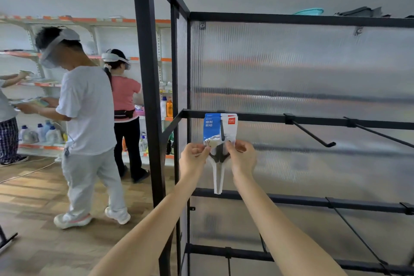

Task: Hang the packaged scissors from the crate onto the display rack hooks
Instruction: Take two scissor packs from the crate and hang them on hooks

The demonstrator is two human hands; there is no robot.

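The left hand (pixel 194 154) pinches the left edge of the scissors pack (pixel 220 132); the right hand (pixel 240 153) pinches its right edge. The pack hangs on the leftmost hook (pixel 221 130) of the rack (pixel 268 117). Letting go unevenly could tilt it and slide it off the hook's tip.

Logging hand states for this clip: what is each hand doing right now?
Left hand: pinching the packaged scissors.
Right hand: pinching the same package's other side.
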